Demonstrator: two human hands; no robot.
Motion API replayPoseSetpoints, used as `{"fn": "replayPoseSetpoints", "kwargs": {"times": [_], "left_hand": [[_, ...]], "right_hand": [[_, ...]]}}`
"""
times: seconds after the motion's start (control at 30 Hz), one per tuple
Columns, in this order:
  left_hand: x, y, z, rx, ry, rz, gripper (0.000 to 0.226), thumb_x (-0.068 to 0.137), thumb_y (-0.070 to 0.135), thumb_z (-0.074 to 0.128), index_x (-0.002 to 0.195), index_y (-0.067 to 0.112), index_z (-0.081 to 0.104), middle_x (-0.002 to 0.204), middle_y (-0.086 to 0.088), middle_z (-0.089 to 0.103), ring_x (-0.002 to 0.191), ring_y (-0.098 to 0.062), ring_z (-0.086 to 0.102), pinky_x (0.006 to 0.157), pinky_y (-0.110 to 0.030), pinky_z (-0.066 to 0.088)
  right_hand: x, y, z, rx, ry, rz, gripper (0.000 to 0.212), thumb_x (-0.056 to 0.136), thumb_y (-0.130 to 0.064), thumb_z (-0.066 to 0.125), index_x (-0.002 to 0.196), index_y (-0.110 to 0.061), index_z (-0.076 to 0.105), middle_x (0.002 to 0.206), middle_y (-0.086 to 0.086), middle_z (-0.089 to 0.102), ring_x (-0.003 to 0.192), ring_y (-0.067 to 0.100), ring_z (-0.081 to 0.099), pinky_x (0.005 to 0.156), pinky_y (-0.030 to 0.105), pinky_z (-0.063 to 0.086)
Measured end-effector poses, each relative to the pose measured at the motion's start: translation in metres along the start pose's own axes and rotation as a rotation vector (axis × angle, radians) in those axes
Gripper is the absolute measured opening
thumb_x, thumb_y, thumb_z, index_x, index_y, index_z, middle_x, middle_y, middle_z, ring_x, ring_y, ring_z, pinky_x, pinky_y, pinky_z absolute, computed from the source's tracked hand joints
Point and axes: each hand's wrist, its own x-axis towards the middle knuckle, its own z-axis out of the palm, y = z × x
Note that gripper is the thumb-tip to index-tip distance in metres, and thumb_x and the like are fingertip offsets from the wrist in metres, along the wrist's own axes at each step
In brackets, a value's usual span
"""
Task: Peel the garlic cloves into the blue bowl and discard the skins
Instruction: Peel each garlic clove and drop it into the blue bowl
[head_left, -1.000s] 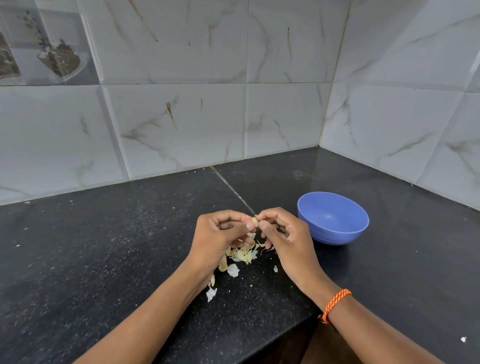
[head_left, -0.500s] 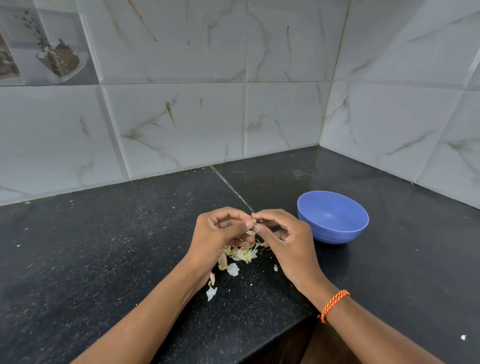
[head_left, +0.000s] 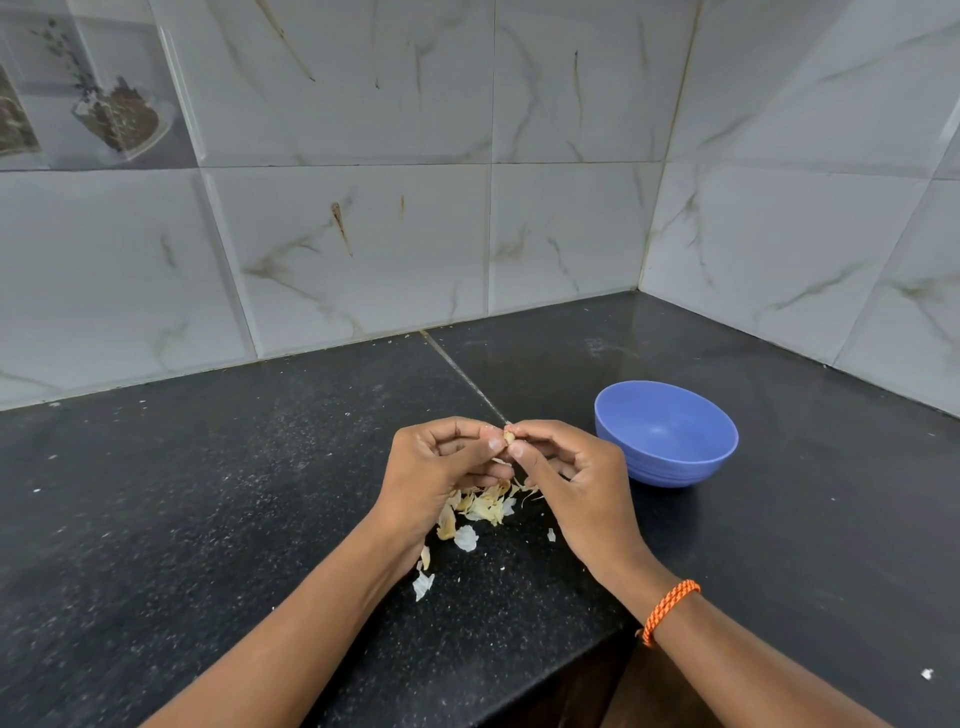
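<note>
Both hands, left hand (head_left: 441, 462) and right hand (head_left: 571, 478), pinch one garlic clove (head_left: 509, 436) mid-frame; the blue bowl (head_left: 666, 434) sits just right, nearest the right hand.

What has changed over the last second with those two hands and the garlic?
Very little. Both hands, left hand and right hand, still pinch the small pale garlic clove between their fingertips, working at its skin. The round blue plastic bowl and the heap of papery garlic skins on the black speckled stone counter have not moved.
</note>
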Motion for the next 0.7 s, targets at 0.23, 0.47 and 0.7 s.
{"fn": "replayPoseSetpoints", "kwargs": {"times": [0.23,0.47,0.7], "left_hand": [[0.0012,0.0006,0.0003,0.073,0.002,0.007,0.015,0.095,0.012,0.079,0.101,-0.002,0.08,0.094,-0.023,0.08,0.078,-0.034,0.078,0.078,-0.039,0.066],[0.0019,-0.0011,0.0001,0.129,0.008,0.015,0.009,0.098,0.009,0.078,0.094,0.001,0.079,0.087,-0.021,0.079,0.07,-0.027,0.075,0.073,-0.039,0.063],[0.0045,-0.0023,0.0018,0.28,0.034,0.074,0.011,0.095,0.012,0.079,0.087,0.005,0.077,0.083,-0.022,0.074,0.064,-0.023,0.067,0.057,-0.035,0.051]], "right_hand": [[0.0,-0.0041,0.001,-0.063,0.006,-0.042,0.018,0.099,-0.017,0.077,0.117,-0.021,0.079,0.109,-0.014,0.078,0.105,0.015,0.076,0.078,0.033,0.064],[0.0015,-0.0027,0.0011,0.039,-0.028,0.031,0.018,0.102,-0.015,0.073,0.119,-0.021,0.076,0.108,-0.007,0.078,0.104,0.023,0.075,0.078,0.044,0.067],[0.0004,-0.0052,0.0011,0.088,-0.029,0.047,0.015,0.105,-0.017,0.067,0.117,-0.017,0.074,0.104,-0.003,0.078,0.1,0.023,0.077,0.073,0.034,0.064]]}}
